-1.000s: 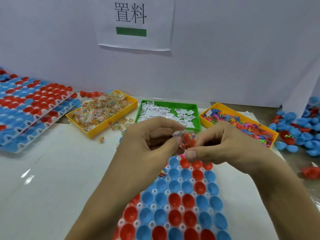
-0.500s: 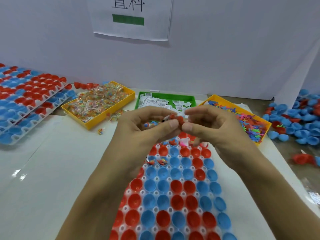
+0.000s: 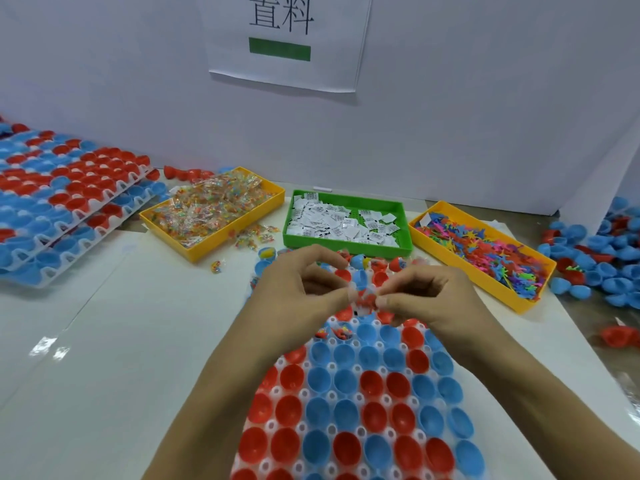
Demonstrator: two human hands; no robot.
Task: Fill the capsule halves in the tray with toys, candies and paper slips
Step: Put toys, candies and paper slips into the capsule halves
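Head cam, and I'm seeing both hands meet at mid-frame over the far end of the tray (image 3: 330, 367) of red and blue capsule halves (image 3: 372, 382). Left hand (image 3: 304, 289) and right hand (image 3: 426, 299) have fingers curled, pinching a small red toy (image 3: 366, 301) with a bit of white paper between the fingertips (blurry). Candy bin (image 3: 194, 249), slip bin (image 3: 346, 244) and toy bin (image 3: 519, 301) sit across the upper middle.
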